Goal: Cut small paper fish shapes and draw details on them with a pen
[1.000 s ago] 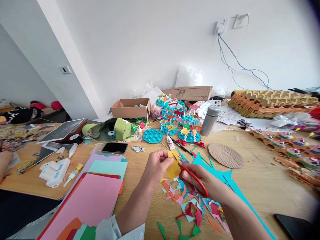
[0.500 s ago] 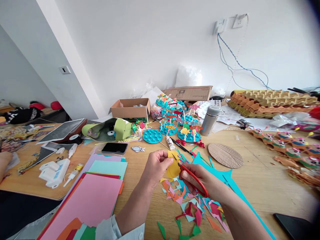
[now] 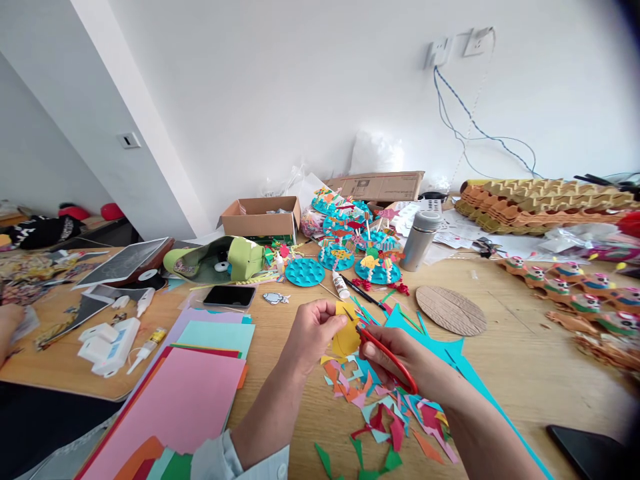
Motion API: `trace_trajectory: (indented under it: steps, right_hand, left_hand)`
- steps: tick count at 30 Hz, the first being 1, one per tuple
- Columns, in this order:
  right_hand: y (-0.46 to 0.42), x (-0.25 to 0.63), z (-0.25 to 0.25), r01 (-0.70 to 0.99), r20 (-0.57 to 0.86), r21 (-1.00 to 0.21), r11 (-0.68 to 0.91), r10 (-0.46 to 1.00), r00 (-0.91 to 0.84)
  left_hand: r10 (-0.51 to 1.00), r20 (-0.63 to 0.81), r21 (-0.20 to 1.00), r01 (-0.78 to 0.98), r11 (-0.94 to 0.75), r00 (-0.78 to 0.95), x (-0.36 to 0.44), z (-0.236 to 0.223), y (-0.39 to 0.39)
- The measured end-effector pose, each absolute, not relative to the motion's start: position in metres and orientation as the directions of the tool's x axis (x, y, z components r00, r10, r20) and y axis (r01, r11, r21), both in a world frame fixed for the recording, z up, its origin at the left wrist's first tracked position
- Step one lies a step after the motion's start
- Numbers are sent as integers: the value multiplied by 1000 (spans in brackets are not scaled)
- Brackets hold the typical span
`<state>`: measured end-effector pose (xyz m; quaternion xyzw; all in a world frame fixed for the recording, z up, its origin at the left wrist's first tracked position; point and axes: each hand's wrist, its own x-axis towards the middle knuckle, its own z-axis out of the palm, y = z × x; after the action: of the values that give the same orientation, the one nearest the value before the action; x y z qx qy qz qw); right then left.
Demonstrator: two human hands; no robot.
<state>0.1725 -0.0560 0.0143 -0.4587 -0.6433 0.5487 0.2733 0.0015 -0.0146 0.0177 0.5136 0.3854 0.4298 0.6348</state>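
My left hand (image 3: pixel 316 331) pinches a small piece of yellow paper (image 3: pixel 344 343) that has a curved line on it. In my right hand (image 3: pixel 393 353) is a pair of scissors with red handles (image 3: pixel 395 360); its blades meet the yellow paper from the right. Just below both hands lie many coloured paper scraps (image 3: pixel 387 420). A large blue sheet (image 3: pixel 440 345) with cut edges reaches under my right forearm. Beyond the hands are a glue bottle (image 3: pixel 341 285), a black pen (image 3: pixel 365 293) and a grey paper fish (image 3: pixel 276 298).
Stacked coloured paper (image 3: pixel 185 400) lies left, with a phone (image 3: pixel 229 296) behind it. At the back stand blue fish crafts (image 3: pixel 337 253), a steel thermos (image 3: pixel 421 241) and a cardboard box (image 3: pixel 260 217). A cardboard oval (image 3: pixel 451 311) and egg trays (image 3: pixel 540 207) are right. Another person's hand (image 3: pixel 9 327) shows far left.
Both hands, the scissors and the yellow paper stay in almost the same place. The view has shifted very slightly.
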Motion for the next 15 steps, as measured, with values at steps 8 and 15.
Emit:
trace_trajectory:
  steps: [8, 15]
  right_hand:
    - [-57, 174, 16, 297, -188, -953, -60, 886, -425]
    - [-58, 176, 15, 314, -214, -947, -75, 873, -439]
  left_hand:
    - [935, -35, 988, -129, 86, 352, 0, 15, -13]
    - [924, -36, 994, -81, 72, 380, -2, 15, -13]
